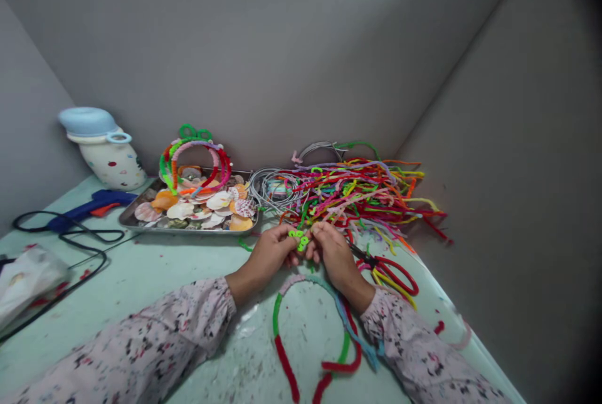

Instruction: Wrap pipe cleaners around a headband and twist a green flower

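Note:
My left hand [270, 253] and my right hand [335, 255] meet at the middle of the table, fingers pinched together on a small bright green pipe cleaner [299, 239] curled into loops. Both hands are closed on it from either side. Under my wrists lies a headband [286, 354] wrapped in green, red, pink and blue pipe cleaner, arched toward me. Just beyond my hands spreads a big pile of mixed-colour pipe cleaners [362, 194].
A metal tray [129, 221] of seashells holds wrapped headbands [195, 159] at the back left. A blue glue gun [89, 206] with black cord, a spotted white jug [110, 153], a plastic bag [26, 275] and red-handled scissors [392, 272] lie around. Grey walls close in behind and right.

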`<control>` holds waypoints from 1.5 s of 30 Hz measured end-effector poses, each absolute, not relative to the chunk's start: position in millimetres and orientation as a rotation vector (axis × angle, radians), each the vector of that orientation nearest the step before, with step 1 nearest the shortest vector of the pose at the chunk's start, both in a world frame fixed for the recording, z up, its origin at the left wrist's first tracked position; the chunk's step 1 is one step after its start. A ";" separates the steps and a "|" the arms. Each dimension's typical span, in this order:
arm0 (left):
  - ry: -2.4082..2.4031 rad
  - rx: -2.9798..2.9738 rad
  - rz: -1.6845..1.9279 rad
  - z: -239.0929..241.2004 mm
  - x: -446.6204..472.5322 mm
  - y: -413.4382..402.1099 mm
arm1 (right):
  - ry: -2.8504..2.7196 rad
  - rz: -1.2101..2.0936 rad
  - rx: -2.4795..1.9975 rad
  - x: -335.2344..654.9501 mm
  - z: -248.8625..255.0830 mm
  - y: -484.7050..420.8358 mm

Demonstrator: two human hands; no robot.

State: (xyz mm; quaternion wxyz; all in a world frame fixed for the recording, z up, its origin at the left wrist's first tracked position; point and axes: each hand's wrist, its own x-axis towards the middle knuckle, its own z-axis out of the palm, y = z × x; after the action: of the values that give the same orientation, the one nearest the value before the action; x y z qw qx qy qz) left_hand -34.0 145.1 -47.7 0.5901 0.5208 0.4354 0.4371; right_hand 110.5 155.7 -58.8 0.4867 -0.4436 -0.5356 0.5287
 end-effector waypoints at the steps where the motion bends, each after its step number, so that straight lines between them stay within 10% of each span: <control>1: 1.021 1.215 1.016 -47.4 -34.1 144.9 | -1.291 1.279 -1.072 111.1 -59.2 156.3; 45: 1.045 1.242 1.031 -50.7 -33.6 146.2 | -1.443 1.093 -1.119 108.9 -56.3 151.7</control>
State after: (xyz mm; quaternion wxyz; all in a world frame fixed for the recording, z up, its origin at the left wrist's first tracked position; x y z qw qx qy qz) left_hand -33.6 146.2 -50.7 0.5722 0.5298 0.4455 0.4397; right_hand 108.9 151.7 -56.3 0.4852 -0.4598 -0.5928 0.4492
